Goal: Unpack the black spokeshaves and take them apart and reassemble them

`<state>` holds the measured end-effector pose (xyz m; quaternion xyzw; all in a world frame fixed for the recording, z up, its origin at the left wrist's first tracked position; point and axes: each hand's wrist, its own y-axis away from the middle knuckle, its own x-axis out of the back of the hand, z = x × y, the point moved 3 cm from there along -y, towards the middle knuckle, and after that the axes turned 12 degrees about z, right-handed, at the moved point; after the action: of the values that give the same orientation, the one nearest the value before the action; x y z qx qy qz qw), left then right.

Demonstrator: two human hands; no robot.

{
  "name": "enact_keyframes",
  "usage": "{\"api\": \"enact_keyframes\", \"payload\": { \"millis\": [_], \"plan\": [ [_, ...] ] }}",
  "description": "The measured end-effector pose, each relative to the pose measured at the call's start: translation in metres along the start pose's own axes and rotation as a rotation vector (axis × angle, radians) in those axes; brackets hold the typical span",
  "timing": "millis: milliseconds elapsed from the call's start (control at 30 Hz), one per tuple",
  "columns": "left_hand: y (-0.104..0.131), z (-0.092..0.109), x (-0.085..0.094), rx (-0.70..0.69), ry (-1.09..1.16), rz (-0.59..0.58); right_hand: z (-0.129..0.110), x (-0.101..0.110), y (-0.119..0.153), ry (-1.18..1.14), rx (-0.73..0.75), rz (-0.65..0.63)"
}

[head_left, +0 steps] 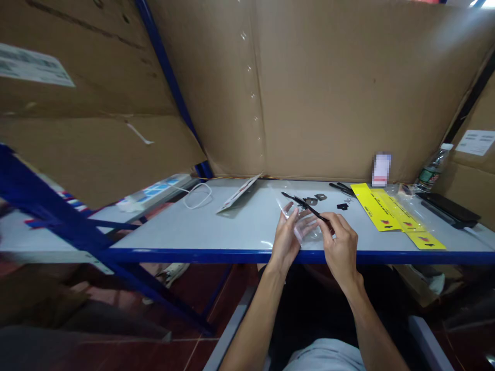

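Just over the front edge of the table, my left hand (285,239) is closed on a clear plastic bag (303,233). My right hand (342,245) pinches the near end of a long, thin black part (309,207), whose exact kind I cannot make out. That part slants up and left across the bag's mouth; whether it is inside the bag or in front of it is unclear. Behind it on the table lie small dark flat pieces (320,197). Another small black piece (342,206) lies to their right.
Yellow printed cards (367,206) with clear plastic lie to the right. Beyond them are a black flat case (450,210), a bottle (431,167) and a blurred upright phone-like item (381,170). A flat packet (240,195), white cable (199,197) and power strip (154,193) are leftward.
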<state>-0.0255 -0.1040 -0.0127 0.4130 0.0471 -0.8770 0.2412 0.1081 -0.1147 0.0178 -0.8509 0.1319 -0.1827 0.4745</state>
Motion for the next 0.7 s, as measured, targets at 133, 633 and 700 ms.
{"api": "enact_keyframes", "payload": {
  "millis": [133, 633, 700],
  "plan": [
    [-0.001, -0.002, 0.0, 0.077, 0.027, -0.055, -0.005, 0.001, 0.005, -0.037, 0.126, -0.008],
    [0.006, 0.001, -0.001, -0.001, -0.043, -0.112, -0.02, 0.013, 0.012, 0.133, 0.167, -0.117],
    [0.005, 0.0, -0.001, 0.009, -0.054, -0.114, -0.021, 0.016, 0.011, 0.116, 0.152, -0.102]
  ]
}}
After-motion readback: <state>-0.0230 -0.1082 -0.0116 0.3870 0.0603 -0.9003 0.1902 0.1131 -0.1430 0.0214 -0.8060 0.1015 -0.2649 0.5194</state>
